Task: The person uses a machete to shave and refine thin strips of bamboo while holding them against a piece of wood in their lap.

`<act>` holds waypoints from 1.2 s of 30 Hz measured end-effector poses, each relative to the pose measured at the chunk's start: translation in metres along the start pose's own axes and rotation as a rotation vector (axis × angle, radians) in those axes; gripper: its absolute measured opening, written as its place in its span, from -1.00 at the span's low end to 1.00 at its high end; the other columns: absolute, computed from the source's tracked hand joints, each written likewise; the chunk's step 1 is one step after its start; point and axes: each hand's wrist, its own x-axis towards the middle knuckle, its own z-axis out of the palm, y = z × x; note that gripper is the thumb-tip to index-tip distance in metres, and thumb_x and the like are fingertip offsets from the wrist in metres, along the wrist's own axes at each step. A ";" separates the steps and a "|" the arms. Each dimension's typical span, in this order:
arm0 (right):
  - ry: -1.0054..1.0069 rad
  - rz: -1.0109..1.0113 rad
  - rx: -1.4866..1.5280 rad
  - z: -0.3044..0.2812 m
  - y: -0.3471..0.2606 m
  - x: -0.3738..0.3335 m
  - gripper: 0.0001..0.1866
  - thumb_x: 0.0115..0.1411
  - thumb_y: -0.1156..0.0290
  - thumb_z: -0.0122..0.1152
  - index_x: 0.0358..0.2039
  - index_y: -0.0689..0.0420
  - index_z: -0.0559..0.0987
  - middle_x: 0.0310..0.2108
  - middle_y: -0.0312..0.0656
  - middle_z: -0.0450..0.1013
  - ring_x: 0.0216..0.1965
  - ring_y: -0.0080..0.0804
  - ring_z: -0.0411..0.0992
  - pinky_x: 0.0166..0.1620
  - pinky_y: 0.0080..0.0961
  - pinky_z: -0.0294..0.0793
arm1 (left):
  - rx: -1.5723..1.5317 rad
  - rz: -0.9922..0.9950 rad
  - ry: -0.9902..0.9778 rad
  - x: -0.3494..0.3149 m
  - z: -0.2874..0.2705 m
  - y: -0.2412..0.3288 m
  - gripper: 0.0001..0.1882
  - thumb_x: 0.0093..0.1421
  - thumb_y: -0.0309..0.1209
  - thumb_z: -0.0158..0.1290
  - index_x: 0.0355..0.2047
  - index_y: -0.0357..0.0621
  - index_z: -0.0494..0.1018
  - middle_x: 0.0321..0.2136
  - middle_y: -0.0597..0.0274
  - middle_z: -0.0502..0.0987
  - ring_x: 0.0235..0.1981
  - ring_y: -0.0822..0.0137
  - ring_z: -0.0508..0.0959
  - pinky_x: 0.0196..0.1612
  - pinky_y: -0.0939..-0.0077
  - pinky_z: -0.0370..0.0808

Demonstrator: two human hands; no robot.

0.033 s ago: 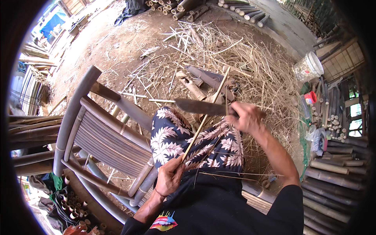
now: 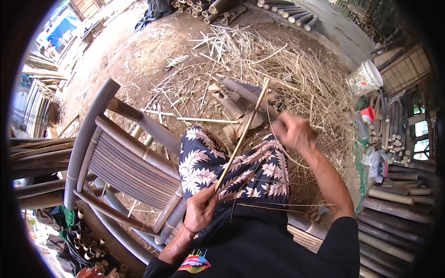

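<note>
My left hand (image 2: 201,208) is closed round the near end of a narrow bamboo strip (image 2: 244,130), low over my lap. The strip slants away and to the right, past my patterned trousers (image 2: 199,162). At the right of its far half is my right hand (image 2: 296,133), curled into a grip and smeared by motion. The knife's long dark blade shows plainly only in the earlier frame; now it is hardly visible, blurred or turned edge-on. Thin shavings (image 2: 287,205) lie across my lap.
A bamboo chair (image 2: 134,167) stands close on my left. Bamboo offcuts (image 2: 227,103) and a heap of shavings (image 2: 306,83) cover the ground ahead. At right are a white bucket (image 2: 365,78), a red cup (image 2: 367,114) and stacked bamboo poles (image 2: 389,222).
My right hand has turned and shifted slightly, and the knife blade no longer lies visibly across the strip. The strip's far end has swung a little left. My left hand stays in place.
</note>
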 end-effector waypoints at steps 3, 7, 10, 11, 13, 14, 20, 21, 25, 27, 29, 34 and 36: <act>0.138 0.896 0.318 -0.026 0.035 0.036 -0.36 0.32 -0.24 -0.25 -0.54 0.08 0.43 -0.76 -0.37 0.28 -0.77 -0.56 0.24 -0.73 -0.49 0.15 | -0.119 -0.100 -0.002 -0.016 -0.009 -0.011 -0.70 0.24 -0.53 0.02 -0.01 -0.27 0.47 -0.57 0.15 0.44 -0.57 0.41 0.42 -0.45 0.48 0.38; -0.091 0.624 0.902 -0.009 -0.029 0.002 -0.46 0.29 -0.10 0.00 -0.40 0.21 0.50 -0.76 -0.35 0.31 -0.79 -0.61 0.25 -0.71 -0.62 0.24 | -0.285 0.046 0.453 0.039 -0.004 -0.005 -0.73 0.28 -0.45 0.04 -0.06 -0.32 0.49 -0.38 0.34 0.41 -0.29 0.52 0.40 -0.25 0.61 0.35; -0.303 0.650 1.166 0.020 -0.104 -0.011 -0.55 0.23 0.03 0.19 -0.34 0.26 0.51 -0.70 -0.31 0.38 -0.77 -0.61 0.28 -0.68 -0.61 0.31 | -0.731 0.202 0.585 0.109 0.014 -0.005 -0.91 0.20 -0.58 0.10 -0.33 -0.28 0.40 -0.34 0.31 0.44 -0.34 0.52 0.42 -0.26 0.66 0.37; -0.313 0.646 1.267 0.029 -0.118 -0.011 -0.58 0.21 0.07 0.23 -0.34 0.27 0.51 -0.68 -0.30 0.40 -0.76 -0.61 0.28 -0.67 -0.60 0.32 | -0.670 0.243 0.479 0.117 0.017 -0.001 -0.87 0.19 -0.57 0.12 -0.27 -0.22 0.40 -0.38 0.33 0.46 -0.38 0.55 0.43 -0.32 0.67 0.39; -0.152 0.810 1.425 0.034 -0.142 -0.001 -0.65 0.21 0.10 0.25 -0.38 0.18 0.53 -0.67 -0.32 0.38 -0.74 -0.63 0.30 -0.68 -0.64 0.26 | -0.506 0.206 0.387 0.120 0.032 0.001 -0.82 0.17 -0.64 0.10 -0.21 -0.23 0.40 -0.38 0.33 0.46 -0.39 0.53 0.46 -0.33 0.66 0.42; -0.107 0.886 1.392 0.040 -0.137 0.005 -0.67 0.21 0.12 0.25 -0.41 0.15 0.50 -0.67 -0.33 0.37 -0.73 -0.63 0.30 -0.67 -0.64 0.26 | -0.308 0.323 0.339 0.118 0.034 0.000 -0.77 0.18 -0.64 0.10 -0.15 -0.22 0.40 -0.37 0.32 0.47 -0.38 0.52 0.47 -0.32 0.66 0.42; 0.073 0.802 1.330 0.018 -0.079 0.035 -0.72 0.16 0.20 0.32 -0.34 0.12 0.49 -0.51 -0.30 0.39 -0.69 -0.63 0.32 -0.64 -0.63 0.40 | -1.257 -0.391 -0.429 0.072 -0.005 0.004 -0.55 0.36 -0.29 -0.08 0.16 -0.30 0.28 -0.30 0.10 0.54 -0.35 0.27 0.59 -0.29 0.44 0.57; 0.114 0.747 1.228 0.015 -0.064 0.038 -0.72 0.17 0.19 0.30 -0.32 0.12 0.49 -0.52 -0.29 0.39 -0.69 -0.64 0.31 -0.65 -0.64 0.39 | -1.301 -0.426 -0.694 0.066 -0.012 -0.014 -0.55 0.38 -0.26 -0.13 0.14 -0.33 0.29 -0.30 0.09 0.55 -0.34 0.29 0.59 -0.31 0.40 0.57; -0.007 0.493 0.473 0.002 -0.046 0.046 -0.51 0.30 -0.10 -0.01 -0.37 0.13 0.49 -0.70 -0.35 0.31 -0.77 -0.67 0.23 -0.78 -0.61 0.20 | -0.830 -0.482 -0.276 0.049 -0.009 -0.006 -0.64 0.35 -0.30 -0.03 0.02 -0.31 0.44 -0.53 0.39 0.43 -0.67 0.62 0.32 -0.63 0.76 0.27; -0.145 0.344 0.209 -0.002 -0.062 0.024 -0.47 0.31 -0.15 -0.10 -0.40 0.12 0.48 -0.74 -0.35 0.28 -0.79 -0.66 0.21 -0.78 -0.57 0.19 | -0.660 -0.350 -0.120 0.059 -0.007 -0.004 -0.64 0.35 -0.32 -0.03 0.06 -0.30 0.43 -0.52 0.40 0.41 -0.71 0.64 0.24 -0.68 0.73 0.14; -0.161 0.005 0.058 0.011 -0.084 -0.003 -0.44 0.32 -0.19 -0.17 -0.47 0.07 0.44 -0.76 -0.35 0.26 -0.80 -0.62 0.20 -0.76 -0.51 0.23 | -0.583 -0.330 -0.003 0.070 -0.004 -0.001 -0.64 0.35 -0.32 -0.02 0.07 -0.25 0.43 -0.53 0.43 0.42 -0.64 0.65 0.27 -0.63 0.74 0.17; 0.037 -0.198 0.028 0.039 -0.097 -0.024 -0.36 0.27 -0.33 -0.29 -0.55 0.01 0.34 -0.76 -0.36 0.26 -0.80 -0.56 0.22 -0.74 -0.46 0.27 | -0.251 -0.145 0.157 0.071 0.006 0.008 -0.70 0.32 -0.39 -0.01 -0.02 -0.29 0.47 -0.53 0.32 0.44 -0.50 0.53 0.36 -0.43 0.57 0.35; -0.058 -0.081 -0.009 0.039 -0.082 -0.016 -0.36 0.27 -0.34 -0.31 -0.54 0.01 0.32 -0.76 -0.38 0.25 -0.80 -0.57 0.22 -0.76 -0.47 0.24 | -0.177 -0.165 0.135 0.060 0.005 0.009 -0.71 0.31 -0.41 -0.01 -0.01 -0.27 0.47 -0.53 0.26 0.44 -0.48 0.48 0.38 -0.39 0.53 0.37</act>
